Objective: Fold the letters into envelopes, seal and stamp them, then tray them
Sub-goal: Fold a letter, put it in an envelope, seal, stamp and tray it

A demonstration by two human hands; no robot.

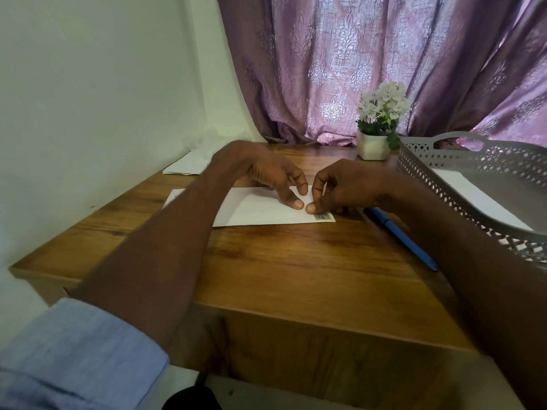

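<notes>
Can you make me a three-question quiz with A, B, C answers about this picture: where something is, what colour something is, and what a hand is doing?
1. Where does the blue pen lie?
A. inside the tray
B. on the table, between the envelope and the tray
C. in the flower pot

2. What colour are the flowers in the pot?
A. white
B. red
C. yellow

3. What is the right hand doing?
A. holding the pen
B. lifting the tray
C. pressing a stamp onto the envelope's corner

Answers:
1 B: the pen lies on the table, beside the envelope and in front of the tray.
2 A: the flowers are white, above a white pot.
3 C: the right hand has its fingertips on the stamp at the envelope's corner, while the left hand steadies the envelope.
</notes>
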